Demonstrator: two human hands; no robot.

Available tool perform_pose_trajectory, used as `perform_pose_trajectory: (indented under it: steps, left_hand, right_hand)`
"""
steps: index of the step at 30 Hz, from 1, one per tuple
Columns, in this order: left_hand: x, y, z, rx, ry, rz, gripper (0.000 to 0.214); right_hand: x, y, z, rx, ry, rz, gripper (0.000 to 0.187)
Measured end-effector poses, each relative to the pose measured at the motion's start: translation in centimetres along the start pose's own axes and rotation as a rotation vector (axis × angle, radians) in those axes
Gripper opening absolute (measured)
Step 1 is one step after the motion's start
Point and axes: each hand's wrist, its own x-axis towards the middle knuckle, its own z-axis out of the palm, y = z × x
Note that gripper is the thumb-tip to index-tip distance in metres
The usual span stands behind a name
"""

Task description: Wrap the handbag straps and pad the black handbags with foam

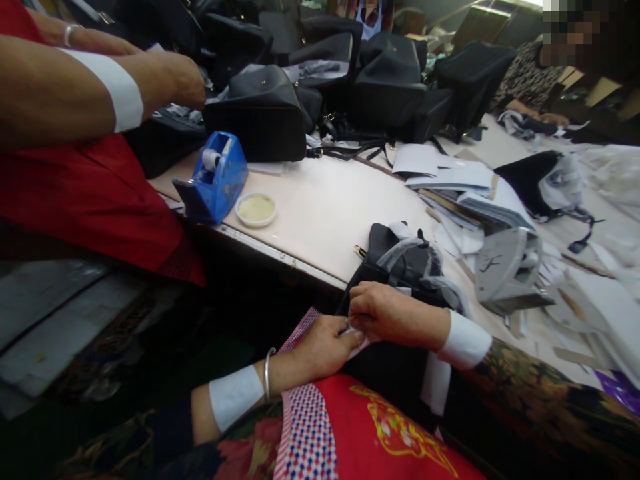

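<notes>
My left hand (325,345), with a silver bangle at the wrist, is closed with its thumb pressed on a small white strip (359,345), paper or tissue. Close beside it, my right hand (383,310) pinches at the strip's upper end; its fingertips partly hide the strip. Both hands are over a black bag (385,370) at the table's near edge, above my red apron (360,427). Clear plastic wrap (437,260) covers the bag's straps. A gold-coloured metal piece (360,251) shows at the bag's left side.
A blue tape dispenser (215,180) and a shallow dish of yellowish stuff (256,209) stand near the table edge (285,257). A grey tape dispenser (510,270) and paper sheets (450,177) are to the right. Several black bags (255,117) line the back. Another person's hand (180,80) works at left.
</notes>
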Motion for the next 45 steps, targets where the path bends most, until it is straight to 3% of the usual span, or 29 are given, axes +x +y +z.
perform_pose_trajectory:
  steps: [3,8,16,20,25,30,34,37,41,43,45]
  left_hand:
    - [0.1,0.2,0.0,0.015,0.001,0.029,0.033]
    - [0.1,0.3,0.2,0.041,0.039,0.048,0.026]
    - [-0.1,1.4,-0.4,-0.060,-0.024,-0.014,0.030]
    - [-0.2,2.1,-1.0,-0.129,-0.084,-0.025,0.031]
    - [-0.3,2.0,-1.0,-0.357,-0.148,-0.164,0.027]
    - [-0.4,1.7,-0.6,-0.216,-0.098,-0.136,0.035]
    - [-0.5,2.0,-0.5,-0.091,-0.080,-0.105,0.035]
    - [-0.6,2.4,-0.4,0.011,-0.077,-0.106,0.034]
    - [-0.3,2.6,-0.3,0.113,-0.053,-0.100,0.041]
    - [0.1,2.4,-0.3,0.110,-0.078,-0.097,0.048]
    - [0.6,2.1,-0.3,0.114,-0.101,-0.100,0.054]
  right_hand:
    - [0.4,-1.1,0.7,-0.201,0.001,-0.010,0.013]
    - [-0.7,-2.2,3.2,-0.401,0.203,-0.057,0.012]
    - [-4.3,-1.1,5.0,-0.187,0.384,-0.018,0.016]
    - [-5.7,-1.1,6.7,-0.299,0.533,-0.026,0.026]
    - [-6.0,-0.5,8.7,-0.407,0.657,-0.061,0.030]
    - [-6.1,-0.8,9.6,-0.380,0.729,-0.003,0.030]
    - [-8.4,-0.8,7.8,-0.254,0.810,0.050,0.033]
    - [-12.7,1.8,4.9,-0.173,1.110,0.265,0.039]
    - [-20.2,8.5,1.6,0.056,1.577,0.830,0.033]
    - [-23.1,11.8,1.0,0.415,1.675,1.056,0.028]
    - [-24.5,14.5,1.1,0.597,1.630,1.175,0.027]
